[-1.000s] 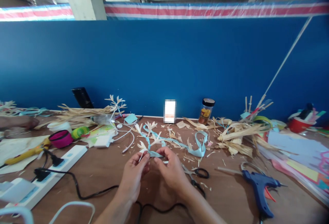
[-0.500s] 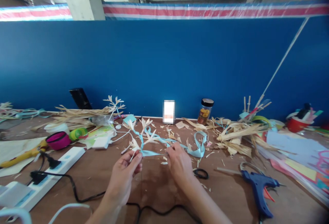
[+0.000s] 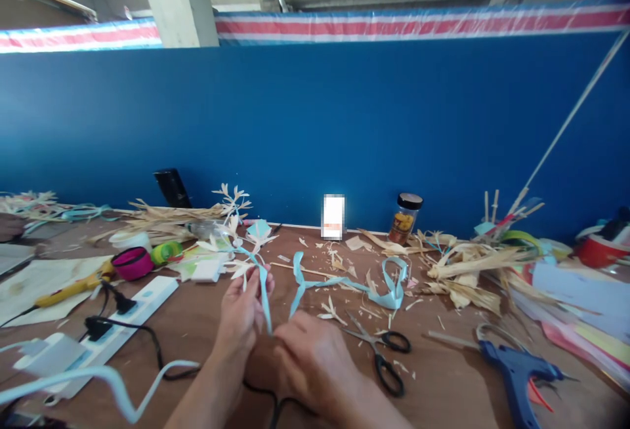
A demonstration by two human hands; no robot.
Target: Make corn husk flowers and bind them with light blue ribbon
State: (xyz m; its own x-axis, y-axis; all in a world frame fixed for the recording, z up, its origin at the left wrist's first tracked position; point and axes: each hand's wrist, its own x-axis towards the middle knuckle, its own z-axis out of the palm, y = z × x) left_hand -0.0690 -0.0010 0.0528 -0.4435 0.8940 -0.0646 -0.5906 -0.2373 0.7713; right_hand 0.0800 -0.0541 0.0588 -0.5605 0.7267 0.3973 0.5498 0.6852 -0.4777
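My left hand is closed around the lower end of a flower spray, whose pale, pointed petals fan out above the fingers. Its stem is wrapped in light blue ribbon, and a ribbon tail hangs down from my fingertips. Lower and to the right, my right hand is pinched on a long light blue ribbon, which runs up from the fingers and across the table to a loose loop. Black-handled scissors lie spread beside my right hand. A loose pale flower rests just above them.
A blue glue gun lies at the right, near dried husks. A jar stands against the blue partition. At left are a white power strip, cables and a yellow tool. Scraps litter the brown table.
My right hand has drawn back toward me with the ribbon, uncovering the scissors and the loose flower. The spray in my left hand has tilted left. The view has shifted slightly left.
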